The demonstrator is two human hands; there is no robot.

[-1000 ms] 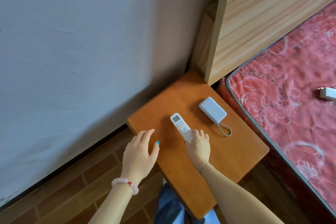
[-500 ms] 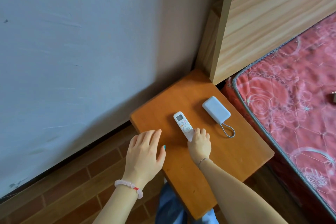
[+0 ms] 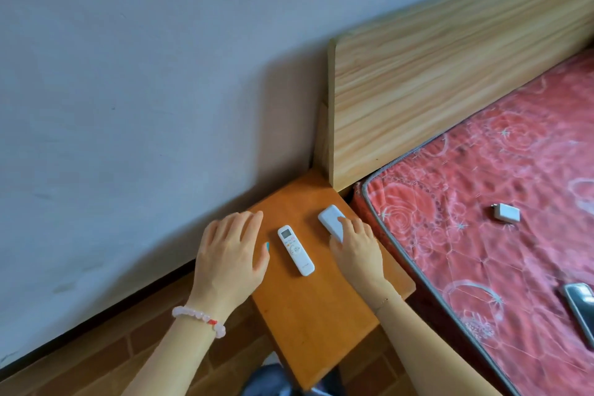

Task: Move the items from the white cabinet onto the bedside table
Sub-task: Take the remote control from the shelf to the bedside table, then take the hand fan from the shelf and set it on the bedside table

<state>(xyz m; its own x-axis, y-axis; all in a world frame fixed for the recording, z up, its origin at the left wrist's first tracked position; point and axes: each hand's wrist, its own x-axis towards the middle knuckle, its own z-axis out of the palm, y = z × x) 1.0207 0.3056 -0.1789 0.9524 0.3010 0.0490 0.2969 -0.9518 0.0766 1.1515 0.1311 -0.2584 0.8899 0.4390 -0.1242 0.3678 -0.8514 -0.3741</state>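
Observation:
An orange wooden bedside table (image 3: 308, 331) stands between the wall and the bed. A white remote control (image 3: 295, 249) lies flat in the middle of it. At the table's far right corner lies a white power bank (image 3: 330, 218). My right hand (image 3: 358, 251) covers its near half, with fingers over the top and the thumb at its left side. My left hand (image 3: 229, 254) rests flat with fingers spread on the table's left edge, beside the remote and holding nothing. The white cabinet is out of view.
A red patterned mattress (image 3: 482, 283) borders the table on the right, under a light wooden headboard (image 3: 450, 74). On the mattress lie a white charger plug (image 3: 507, 213) and a dark phone (image 3: 581, 302). A grey wall and brick floor (image 3: 96, 357) lie to the left.
My right hand left the remote's near end and moved right onto the power bank. The remote stays on the table. The view swung right, showing more of the bed.

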